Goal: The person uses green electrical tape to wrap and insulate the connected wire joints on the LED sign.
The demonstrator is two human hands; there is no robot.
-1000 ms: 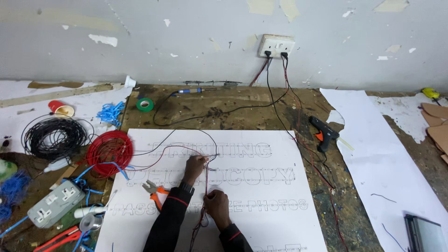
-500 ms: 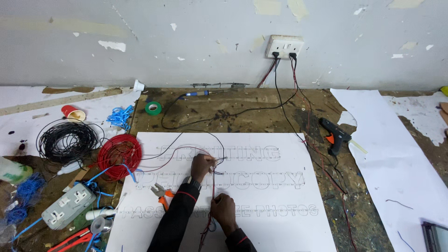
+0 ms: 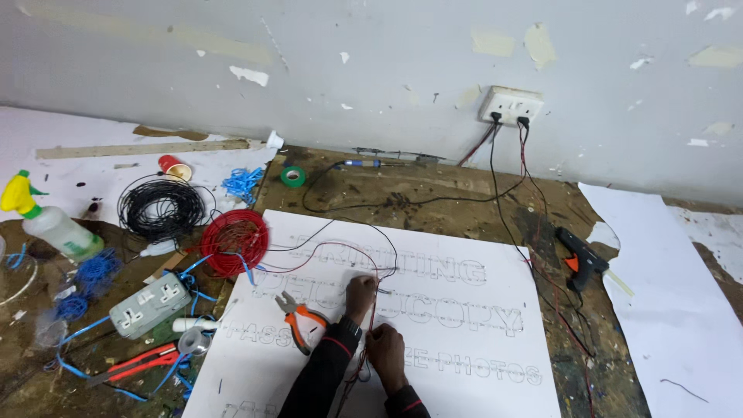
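Note:
A white board (image 3: 480, 356) with outlined letters lies flat on the workbench. A thin red wire (image 3: 325, 249) and a black wire (image 3: 391, 248) run over it from the left. My left hand (image 3: 360, 292) rests on the board's middle row of letters and pinches the red wire at its fingertips. My right hand (image 3: 385, 352) sits just below and nearer to me, closed around the same red wire, which hangs down between the two hands. Both arms wear dark sleeves.
Orange-handled pliers (image 3: 298, 319) lie just left of my left arm. A red wire coil (image 3: 234, 241), black wire coil (image 3: 161, 209), extension socket (image 3: 149, 303), spray bottle (image 3: 48, 223) and green tape roll (image 3: 292, 176) crowd the left. A glue gun (image 3: 580, 259) lies right, below a wall socket (image 3: 511, 105).
The view has swung left, so everything sits further right in the frame. Both hands stay on the red wire at the same spot on the board.

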